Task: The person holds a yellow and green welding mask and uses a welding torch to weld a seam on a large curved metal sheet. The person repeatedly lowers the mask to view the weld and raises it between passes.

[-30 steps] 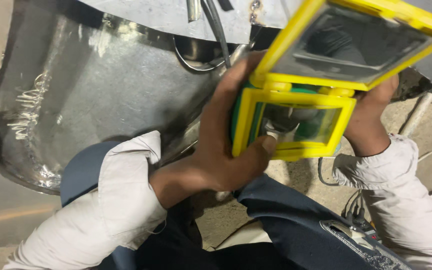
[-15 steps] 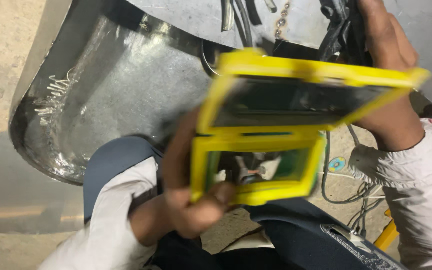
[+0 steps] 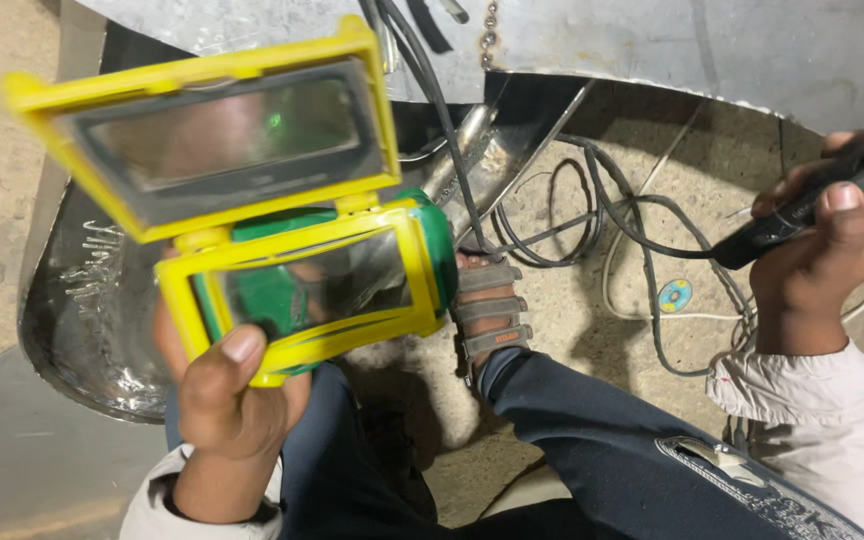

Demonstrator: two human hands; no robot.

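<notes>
Yellow welding shield (flip lens raised), green-backed

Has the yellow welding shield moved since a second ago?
Yes. The yellow welding shield, held in the left hand, has shifted left, now over the curved metal sheet.

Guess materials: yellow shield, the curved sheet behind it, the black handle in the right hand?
Shield: looks like moulded plastic, glossy yellow frame, green body, with dark and clear glassy windows that reflect.
Sheet: metal, probably steel; grey, dull sheen with a rough bead-like mark along one edge.
Handle: black, smooth, likely plastic or rubber insulation; cable runs from it. Uncertain.
</notes>
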